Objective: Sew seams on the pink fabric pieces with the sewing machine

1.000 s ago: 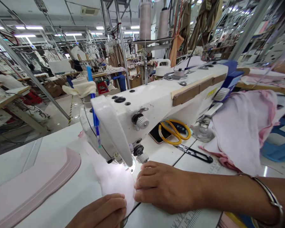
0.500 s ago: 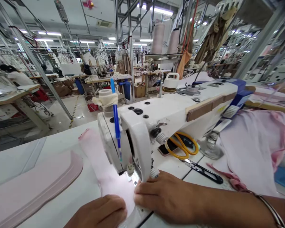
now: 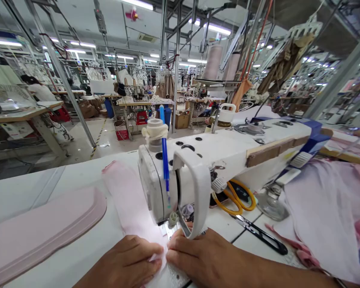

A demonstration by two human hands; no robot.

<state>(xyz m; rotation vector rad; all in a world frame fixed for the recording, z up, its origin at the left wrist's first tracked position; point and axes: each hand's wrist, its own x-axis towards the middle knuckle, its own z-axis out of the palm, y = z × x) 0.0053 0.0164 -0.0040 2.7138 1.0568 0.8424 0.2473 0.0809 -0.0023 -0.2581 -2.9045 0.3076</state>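
A white sewing machine (image 3: 228,156) stands on the white table (image 3: 78,256), its head toward me. A strip of pale pink fabric (image 3: 123,200) runs under the machine head and out behind it to the left. My left hand (image 3: 126,266) lies flat on the near end of the fabric, left of the needle area. My right hand (image 3: 207,262) presses the fabric just right of it, fingertips at the presser foot. The two hands almost touch. A blue pen (image 3: 165,164) is clipped to the machine's face.
Yellow-handled scissors (image 3: 237,200) lie behind the machine arm, beside a dark phone. A heap of pink cloth (image 3: 327,212) sits at the right. A pink curved template (image 3: 42,232) lies at the left. Thread cones (image 3: 213,62) stand above. Other workstations and a person fill the background.
My view has swung around toward the front of the machine head and tilted up. Both hands stay on the fabric and have drawn closer together near the needle.
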